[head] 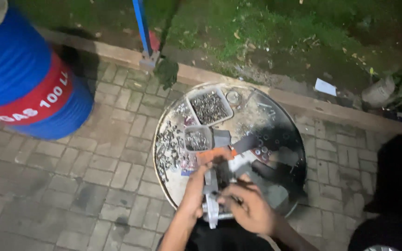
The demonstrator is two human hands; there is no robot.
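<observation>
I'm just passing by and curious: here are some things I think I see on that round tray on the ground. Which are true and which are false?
1. Both hands are over the round metal tray. True: the left hand and right hand work at its near edge.
2. The hands are on a grey metal part. True.
3. The two clear tubs are empty. False: the larger tub and the smaller tub both hold small metal pieces.
4. The barrel is green. False: it is blue with a red band.
5. The tray sits on grass. False: it rests on paving bricks; the grass lies beyond the kerb.
</observation>
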